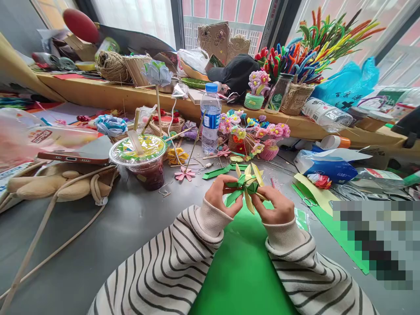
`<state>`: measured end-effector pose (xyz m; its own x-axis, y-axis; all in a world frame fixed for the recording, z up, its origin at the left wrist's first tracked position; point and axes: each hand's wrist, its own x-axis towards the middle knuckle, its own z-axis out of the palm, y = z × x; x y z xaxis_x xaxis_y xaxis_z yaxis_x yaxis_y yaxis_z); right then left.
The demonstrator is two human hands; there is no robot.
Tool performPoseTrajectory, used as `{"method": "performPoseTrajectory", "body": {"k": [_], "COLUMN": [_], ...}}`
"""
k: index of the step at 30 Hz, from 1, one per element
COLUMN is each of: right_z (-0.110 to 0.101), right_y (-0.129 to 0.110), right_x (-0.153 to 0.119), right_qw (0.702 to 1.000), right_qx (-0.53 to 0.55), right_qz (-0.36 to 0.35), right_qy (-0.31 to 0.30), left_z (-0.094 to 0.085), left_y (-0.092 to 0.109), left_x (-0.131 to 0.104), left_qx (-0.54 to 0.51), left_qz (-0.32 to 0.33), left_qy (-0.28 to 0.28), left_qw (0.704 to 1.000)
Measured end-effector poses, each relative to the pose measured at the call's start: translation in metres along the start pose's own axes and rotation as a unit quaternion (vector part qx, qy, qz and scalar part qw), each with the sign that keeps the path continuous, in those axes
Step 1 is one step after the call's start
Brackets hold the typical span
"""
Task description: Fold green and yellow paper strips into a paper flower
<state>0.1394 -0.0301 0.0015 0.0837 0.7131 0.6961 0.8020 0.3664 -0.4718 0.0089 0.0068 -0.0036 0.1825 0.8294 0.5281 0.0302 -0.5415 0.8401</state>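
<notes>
A folded paper flower (246,184) with green and pale yellow pieces is held up between my two hands, above a green sheet (246,262). My left hand (223,195) pinches its green pieces from the left. From the right, my right hand (275,203) has its fingers closed on the flower's lower right side. Behind the flower, green folded strips (216,172) lie on the grey table (141,232). A pink paper flower (184,173) on a stick is further left.
A lidded drink cup (141,164) and a phone (75,156) are at left. A water bottle (210,120) stands behind my hands, beside crocheted flowers (272,131). Scissors (309,201), a blue tissue pack (328,165) and green paper (344,243) lie at right.
</notes>
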Motion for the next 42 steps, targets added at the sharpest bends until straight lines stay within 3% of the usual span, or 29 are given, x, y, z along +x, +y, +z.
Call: {"method": "performPoseTrajectory", "body": {"k": [5, 17, 22, 26, 31, 35, 42], "right_z": [-0.001, -0.002, 0.002, 0.005, 0.008, 0.007, 0.002], "right_y": [0.002, 0.004, 0.007, 0.011, 0.015, 0.016, 0.019], "right_x": [0.000, 0.003, 0.003, 0.001, -0.003, -0.003, -0.001], "right_qw": [1.000, 0.999, 0.995, 0.999, 0.989, 0.985, 0.984], "right_qx": [0.015, 0.038, 0.061, -0.027, -0.145, -0.169, -0.168], "right_qz": [0.013, 0.025, 0.069, 0.013, -0.030, -0.034, -0.050], "right_qy": [0.002, -0.020, -0.038, -0.030, 0.012, 0.017, -0.003], "left_z": [0.001, -0.001, 0.005, 0.005, 0.003, 0.001, 0.001], "left_y": [0.008, -0.004, -0.015, -0.016, -0.005, -0.001, -0.003], "left_x": [0.001, 0.005, 0.006, 0.005, 0.008, 0.011, 0.017], "left_qx": [0.004, -0.116, -0.203, -0.236, -0.291, -0.288, -0.255], "left_qz": [-0.009, -0.088, -0.181, -0.295, -0.432, -0.462, -0.497], "left_qy": [0.035, -0.012, -0.001, -0.006, -0.079, -0.090, -0.048], "left_qw": [0.999, 0.989, 0.962, 0.926, 0.850, 0.834, 0.828]}}
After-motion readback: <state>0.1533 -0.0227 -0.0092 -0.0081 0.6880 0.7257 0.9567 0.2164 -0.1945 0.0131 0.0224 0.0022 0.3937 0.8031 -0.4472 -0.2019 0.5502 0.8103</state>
